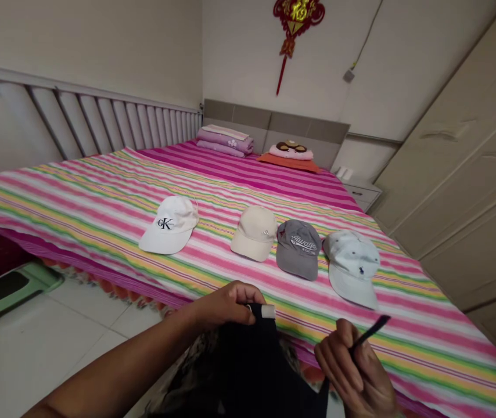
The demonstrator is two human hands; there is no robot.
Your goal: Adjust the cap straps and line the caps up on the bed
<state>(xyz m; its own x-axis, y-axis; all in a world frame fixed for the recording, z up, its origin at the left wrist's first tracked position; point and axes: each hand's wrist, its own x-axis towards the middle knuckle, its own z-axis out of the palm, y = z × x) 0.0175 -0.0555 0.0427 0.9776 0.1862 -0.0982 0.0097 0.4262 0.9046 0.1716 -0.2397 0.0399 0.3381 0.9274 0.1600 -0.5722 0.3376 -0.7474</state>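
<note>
My left hand [226, 305] is closed on the top edge of a black cap [252, 366] held low in front of me, near a small white tag. My right hand [355, 368] is closed on the cap's thin black strap [372, 330], which sticks up to the right. Beyond my hands, several caps lie in a row on the striped bed: a white cap with black letters [168, 225] at the left, then a cream cap [254, 233], a grey cap [299, 248] and a pale blue-white cap [352, 264].
The bed [100, 197] has a pink, yellow and green striped sheet, with folded pillows [226, 139] at the headboard. A railing [100, 116] runs along its far side. A wardrobe [470, 174] stands at the right, a green stool [4, 293] on the tiled floor at the left.
</note>
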